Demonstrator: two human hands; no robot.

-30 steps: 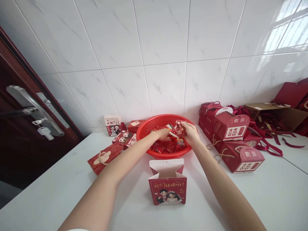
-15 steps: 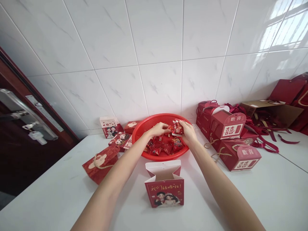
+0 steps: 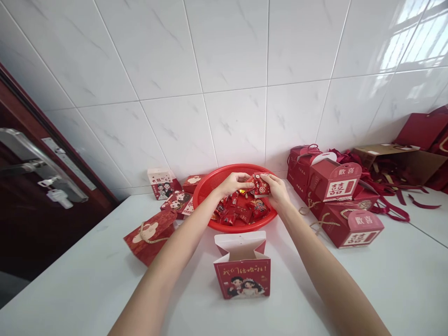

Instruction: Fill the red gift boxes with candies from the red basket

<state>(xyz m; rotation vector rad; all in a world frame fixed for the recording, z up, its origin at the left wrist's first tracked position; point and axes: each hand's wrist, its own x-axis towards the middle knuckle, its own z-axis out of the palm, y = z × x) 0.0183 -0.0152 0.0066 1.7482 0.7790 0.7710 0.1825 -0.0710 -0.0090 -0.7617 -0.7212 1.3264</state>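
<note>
Over a red plastic basket (image 3: 200,205), my right hand (image 3: 278,190) is closed on a small red packet (image 3: 261,185) with a white and gold pattern. My left hand (image 3: 234,183) is closed in a pinch beside the packet, with a small red wrapped candy at its fingertips. Several red-wrapped candies (image 3: 229,219) lie in the basket below both hands. A red gift box (image 3: 242,280) with a cartoon couple on its front stands with its top flaps up, between my forearms.
To the left lie a red box with a rope handle (image 3: 150,235) and several smaller printed boxes (image 3: 163,184). Stacked red boxes (image 3: 338,179) stand on the right, with dark red ribbons (image 3: 388,210) and a cardboard box (image 3: 425,163) behind. A tiled wall backs the white table (image 3: 87,280).
The view has shifted slightly. My left fingers are a little higher and nearer the packet, which my right hand still holds. A yellow wrapper now shows below the left fingers.
</note>
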